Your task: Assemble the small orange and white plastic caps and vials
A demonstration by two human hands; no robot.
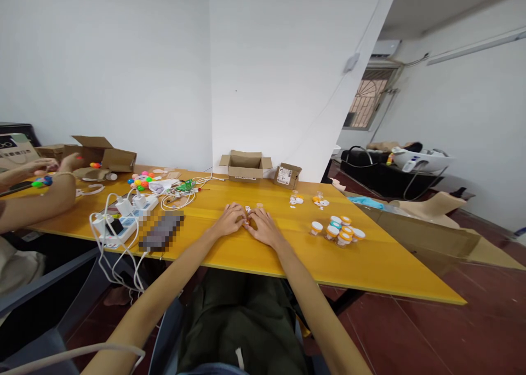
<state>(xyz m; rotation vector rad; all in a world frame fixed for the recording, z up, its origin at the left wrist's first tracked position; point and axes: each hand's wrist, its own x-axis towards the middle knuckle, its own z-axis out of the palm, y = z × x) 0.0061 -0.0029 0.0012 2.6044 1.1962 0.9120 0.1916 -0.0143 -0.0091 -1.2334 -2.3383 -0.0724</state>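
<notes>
My left hand and my right hand meet over the wooden table, fingers curled inward and thumbs almost touching. Between their fingertips sits a small white piece, too small to name. Both hands are closed around this spot, and what exactly each one pinches is hidden. Just beyond my right fingers lies a small pale round disc. To the right stand several small clear jars with orange, white and teal lids. Behind them are two little heaps of loose white and orange parts.
Two cardboard boxes, one open and one smaller, stand against the wall. On the left are a power strip with white cables, a blurred dark device, a green circuit board and colourful balls. Another person's arms work there.
</notes>
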